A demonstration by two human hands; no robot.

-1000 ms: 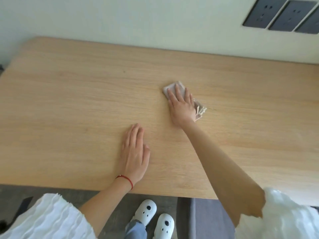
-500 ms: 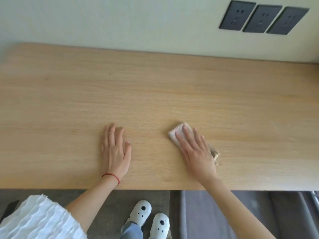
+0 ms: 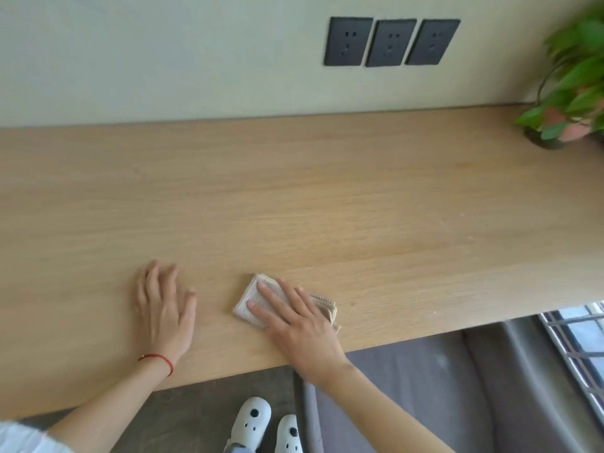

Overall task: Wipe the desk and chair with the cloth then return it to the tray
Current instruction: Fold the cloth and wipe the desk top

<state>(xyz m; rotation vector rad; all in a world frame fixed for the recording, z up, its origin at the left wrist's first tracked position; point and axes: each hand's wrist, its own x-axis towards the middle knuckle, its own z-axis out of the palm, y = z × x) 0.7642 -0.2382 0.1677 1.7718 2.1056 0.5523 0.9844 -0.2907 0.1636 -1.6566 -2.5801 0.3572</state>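
Note:
A folded pale pink cloth point(image 3: 251, 300) lies on the light wooden desk point(image 3: 327, 204) near its front edge. My right hand point(image 3: 300, 325) lies flat on top of the cloth and presses it onto the desk, fingers spread and pointing up-left; the cloth's right part is hidden under the palm, with a fringe showing at the right. My left hand point(image 3: 163, 305) rests flat on the desk, palm down, a hand's width to the left of the cloth, holding nothing. A red string sits on the left wrist. No tray or chair is in view.
A potted plant point(image 3: 568, 93) with green and pink leaves stands at the desk's far right corner against the wall. Three dark wall sockets point(image 3: 390, 42) are above the desk. Below the front edge are my white shoes point(image 3: 268, 423) and grey curtain fabric point(image 3: 457, 387).
My right hand has drawn the cloth from the middle of the desk back toward the front edge. The view has swung right, bringing the plant in. My left hand stays flat on the desk.

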